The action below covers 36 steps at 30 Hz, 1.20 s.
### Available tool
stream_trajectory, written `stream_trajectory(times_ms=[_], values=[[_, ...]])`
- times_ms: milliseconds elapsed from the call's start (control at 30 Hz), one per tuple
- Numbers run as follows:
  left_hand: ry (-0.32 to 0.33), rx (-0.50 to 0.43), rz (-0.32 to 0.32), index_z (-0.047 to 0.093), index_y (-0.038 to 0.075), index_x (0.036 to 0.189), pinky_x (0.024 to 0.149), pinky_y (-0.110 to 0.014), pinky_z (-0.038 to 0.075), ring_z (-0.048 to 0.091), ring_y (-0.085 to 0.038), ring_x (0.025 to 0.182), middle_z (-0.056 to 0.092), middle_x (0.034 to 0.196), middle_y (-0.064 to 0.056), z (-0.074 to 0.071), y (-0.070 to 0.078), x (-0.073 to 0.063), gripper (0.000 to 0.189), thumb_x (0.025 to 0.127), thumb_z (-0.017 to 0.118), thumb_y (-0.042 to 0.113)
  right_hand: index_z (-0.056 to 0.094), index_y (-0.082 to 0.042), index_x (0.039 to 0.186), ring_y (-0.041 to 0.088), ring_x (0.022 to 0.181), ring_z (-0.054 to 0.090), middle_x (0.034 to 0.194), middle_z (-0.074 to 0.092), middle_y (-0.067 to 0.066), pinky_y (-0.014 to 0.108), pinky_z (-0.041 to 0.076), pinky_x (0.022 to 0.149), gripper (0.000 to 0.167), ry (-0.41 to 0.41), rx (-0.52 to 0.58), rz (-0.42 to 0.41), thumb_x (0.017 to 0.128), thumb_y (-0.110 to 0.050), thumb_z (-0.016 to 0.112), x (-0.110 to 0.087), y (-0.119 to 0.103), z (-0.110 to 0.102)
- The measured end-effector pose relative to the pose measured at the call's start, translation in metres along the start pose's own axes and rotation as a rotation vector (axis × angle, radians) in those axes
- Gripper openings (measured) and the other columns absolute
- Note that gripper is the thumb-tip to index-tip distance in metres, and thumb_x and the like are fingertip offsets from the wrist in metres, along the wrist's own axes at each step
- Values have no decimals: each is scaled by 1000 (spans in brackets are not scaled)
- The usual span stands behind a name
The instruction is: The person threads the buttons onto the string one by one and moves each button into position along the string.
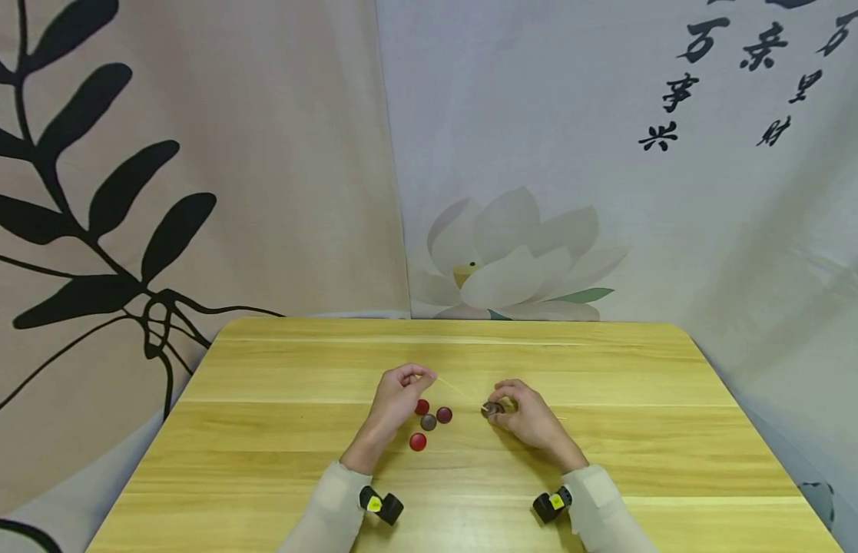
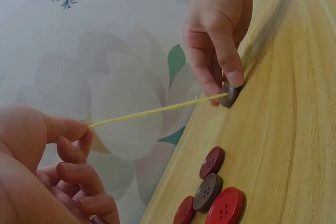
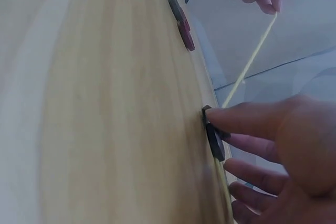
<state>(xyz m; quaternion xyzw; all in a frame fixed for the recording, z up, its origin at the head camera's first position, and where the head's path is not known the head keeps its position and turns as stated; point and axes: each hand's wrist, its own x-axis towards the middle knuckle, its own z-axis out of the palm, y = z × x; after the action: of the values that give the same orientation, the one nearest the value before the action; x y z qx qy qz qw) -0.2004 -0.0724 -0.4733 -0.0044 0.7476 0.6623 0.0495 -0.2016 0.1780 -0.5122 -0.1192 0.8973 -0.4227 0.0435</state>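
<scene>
Main risk, prob.: yellow cord slips back out of the held brown button if L hand lets go of its end or pulls too hard; no knot visible at that end. Tail poking out past R hand could also drag through w/ too much pull. R fingers cover most of the button, so a loose grip might let it twist or drop on the counter. Low L wrist could bump the loose btns too.

Hands: L hand pinches cord end btwn thumb + index, other fingers loosely curled, raised off counter. R hand pinches brown button, tilted on edge; looks like a 2nd dark btn w/ it, can't confirm count. Cord taut-ish btwn hands, meets btn face approx. mid; hole used n/v.

Loose btns lie just beside L hand, on its right: upper red button, maroon button, loose brown button, lower red button nearest the person.
</scene>
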Motion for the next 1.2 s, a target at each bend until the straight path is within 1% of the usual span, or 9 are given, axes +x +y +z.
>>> stream_trajectory(times_ms=[133, 267, 433, 567, 700, 867, 1067, 1200], values=[[-5, 2, 5, 69, -2, 107, 53, -21, 32, 36, -9, 56, 44, 69, 3, 0, 1, 0, 28, 96, 66, 23, 72, -12, 95, 43, 126, 50, 132, 56, 17, 58, 38, 105, 18, -4, -32, -4, 81, -2, 79, 0, 1, 1], [-12, -3, -9, 69, -1, 107, 54, -22, 32, 36, -9, 56, 44, 69, 3, 0, 0, -1, 27, 95, 66, 23, 71, -14, 94, 43, 126, 50, 134, 54, 17, 58, 39, 104, 15, -16, -74, -6, 83, -6, 79, 0, 2, 2], [-9, -2, -8, 69, -2, 108, 55, -22, 33, 36, -9, 57, 44, 70, 3, 0, 0, -2, 29, 95, 66, 24, 70, -14, 93, 42, 125, 50, 134, 55, 15, 57, 40, 104, 16, -19, -76, 0, 83, -6, 79, -2, 1, 1], [-5, 2, -8, 70, 0, 106, 53, -22, 32, 36, -9, 56, 44, 70, 3, -1, 1, -3, 26, 96, 66, 24, 70, -14, 94, 42, 125, 51, 134, 55, 15, 57, 41, 103, 16, -26, -87, -9, 83, -6, 79, -2, 1, 0], [-15, 10, -11, 71, 3, 105, 52, -22, 31, 35, -10, 56, 44, 71, 3, -1, 3, -2, 24, 96, 66, 24, 69, -15, 93, 43, 125, 51, 134, 55, 16, 57, 41, 103, 17, -31, -89, -18, 83, -6, 79, -1, 0, -2], [-16, 6, -13, 71, 3, 105, 51, -21, 29, 34, -10, 56, 43, 71, 3, 0, 5, 0, 25, 95, 67, 25, 69, -15, 93, 43, 125, 51, 134, 55, 16, 58, 41, 103, 17, -22, -97, -28, 83, -6, 79, 2, 1, -4], [-27, -3, -11, 70, 1, 105, 49, -20, 28, 33, -9, 54, 43, 70, 2, 1, 5, -2, 25, 95, 68, 24, 69, -14, 95, 43, 126, 50, 135, 54, 17, 58, 40, 104, 18, -42, -92, -29, 83, -5, 78, 2, 1, -5], [-35, -9, -11, 70, 2, 103, 49, -20, 28, 33, -10, 55, 43, 70, 2, 4, 4, -4, 23, 95, 68, 23, 68, -13, 102, 41, 126, 51, 132, 56, 16, 58, 39, 105, 23, -75, -88, -43, 83, -6, 79, 1, 0, -8]])
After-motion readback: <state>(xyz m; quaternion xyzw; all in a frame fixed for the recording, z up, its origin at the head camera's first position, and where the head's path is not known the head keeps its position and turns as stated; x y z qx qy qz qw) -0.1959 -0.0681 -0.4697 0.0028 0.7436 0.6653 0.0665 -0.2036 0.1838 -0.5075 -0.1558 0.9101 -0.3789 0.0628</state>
